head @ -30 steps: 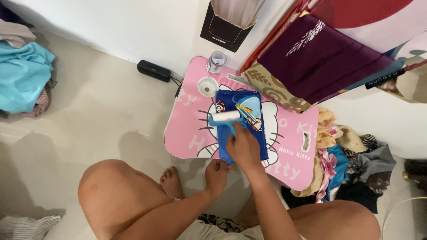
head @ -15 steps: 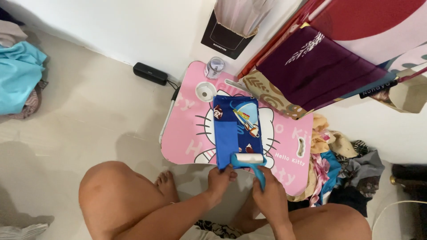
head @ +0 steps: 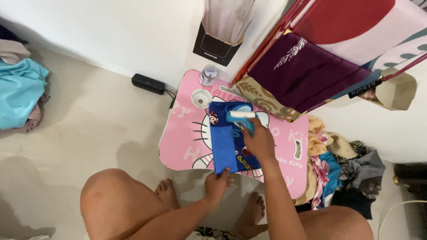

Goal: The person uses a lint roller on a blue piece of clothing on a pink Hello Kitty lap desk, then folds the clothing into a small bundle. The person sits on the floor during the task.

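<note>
Right grip point(head: 259, 142) holds lint roller point(head: 241, 115) beyond fingers.

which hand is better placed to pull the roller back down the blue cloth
Right. The right hand already grips the lint roller at the far end of the blue cloth; the left hand pins the near edge.

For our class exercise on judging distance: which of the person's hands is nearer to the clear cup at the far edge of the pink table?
Right. The right hand is mid-table on the lint roller, short of the clear cup; the left hand grips the blue garment at the near edge.

left hand point(head: 217, 183): pinching, near body | right hand point(head: 259, 141): gripping, arm extended
</note>
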